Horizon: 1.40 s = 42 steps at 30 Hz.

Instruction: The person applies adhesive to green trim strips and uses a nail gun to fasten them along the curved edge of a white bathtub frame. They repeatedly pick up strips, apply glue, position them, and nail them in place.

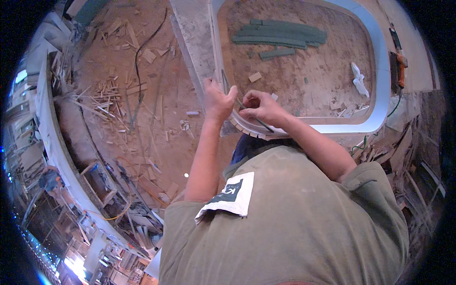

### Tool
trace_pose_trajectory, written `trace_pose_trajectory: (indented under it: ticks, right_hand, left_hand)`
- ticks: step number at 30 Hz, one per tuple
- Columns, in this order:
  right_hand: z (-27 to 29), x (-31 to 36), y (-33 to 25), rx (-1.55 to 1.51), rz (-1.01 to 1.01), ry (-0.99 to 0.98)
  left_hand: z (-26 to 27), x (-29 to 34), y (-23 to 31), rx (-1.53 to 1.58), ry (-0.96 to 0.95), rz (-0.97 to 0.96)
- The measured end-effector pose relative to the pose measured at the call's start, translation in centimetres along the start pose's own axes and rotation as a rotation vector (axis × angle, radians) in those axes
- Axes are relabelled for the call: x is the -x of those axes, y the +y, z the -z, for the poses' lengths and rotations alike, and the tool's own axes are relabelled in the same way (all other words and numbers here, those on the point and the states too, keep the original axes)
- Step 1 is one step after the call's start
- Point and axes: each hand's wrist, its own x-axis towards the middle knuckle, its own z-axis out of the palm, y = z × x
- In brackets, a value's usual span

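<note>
Advise seating the thin dark strip (266, 127) in short lengths round the bend, the left hand (218, 101) steadying the frame (381, 83). Strip lies at the frame's near-left corner. Left thumb apart from fingers; right hand (266, 110) thumb and forefinger curled close, pinch unclear. Frame: pale, rounded; that corner's outer edge notched.

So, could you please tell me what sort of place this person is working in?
Probably a woodworking workshop: scattered wood offcuts, a large rounded frame being worked on by hand, and what looks like an orange-and-black power tool beside it suggest so.
</note>
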Motion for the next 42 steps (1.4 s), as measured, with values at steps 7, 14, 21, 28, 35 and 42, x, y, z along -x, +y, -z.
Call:
trace_pose_trajectory:
  ticks: [7, 14, 21, 28, 35, 42]
  right_hand:
    - [5.2, 1.1, -2.8, -0.292, 0.127, 0.252]
    - [7.1, 5.7, -9.0, -0.088, 0.125, 0.019]
    - [6.1, 8.3, -9.6, -0.083, 0.070, 0.002]
    - [5.2, 8.4, -8.9, -0.139, 0.081, 0.114]
    - [4.1, 8.3, -9.3, -0.170, -0.017, 0.184]
    - [4.1, 8.0, -8.9, -0.249, -0.072, 0.192]
  left_hand:
    - [0.2, 1.2, 1.2, -0.070, 0.261, 0.008]
    - [4.8, -1.1, 8.8, 0.815, 0.282, -0.061]
    - [3.9, -0.2, 11.3, 1.072, 0.184, 0.043]
    - [2.8, 1.0, 11.9, 1.172, 0.227, 0.145]
    - [2.6, 1.3, 11.5, 1.245, 0.182, 0.206]
    - [2.7, 1.3, 11.5, 1.261, 0.127, 0.246]
